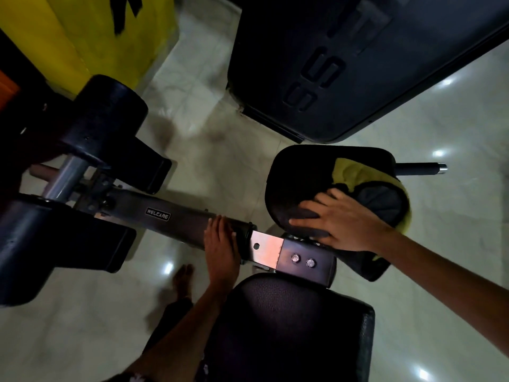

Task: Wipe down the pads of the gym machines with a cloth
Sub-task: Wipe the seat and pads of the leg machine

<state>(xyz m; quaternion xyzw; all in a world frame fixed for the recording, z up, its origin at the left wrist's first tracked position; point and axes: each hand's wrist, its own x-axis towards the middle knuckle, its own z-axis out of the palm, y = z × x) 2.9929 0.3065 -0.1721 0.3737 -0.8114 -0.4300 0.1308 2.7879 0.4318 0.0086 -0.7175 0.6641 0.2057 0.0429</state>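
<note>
A black padded seat [300, 172] of a gym machine sits right of centre. A yellow and dark grey cloth [366, 188] lies spread on it. My right hand [341, 219] presses flat on the cloth with fingers spread, at the pad's near edge. My left hand [221, 246] rests with straight fingers on the machine's dark metal beam [176, 219], beside a bare steel plate [265, 250]. A second black pad [292, 326] lies directly below me.
Two black roller pads [107, 117] [55, 238] stick out at the left. A large black machine shroud [344, 64] stands at the top right, and a yellow one [118, 31] at the top left. Glossy tiled floor [209, 150] lies between. My bare foot [183, 279] stands below the beam.
</note>
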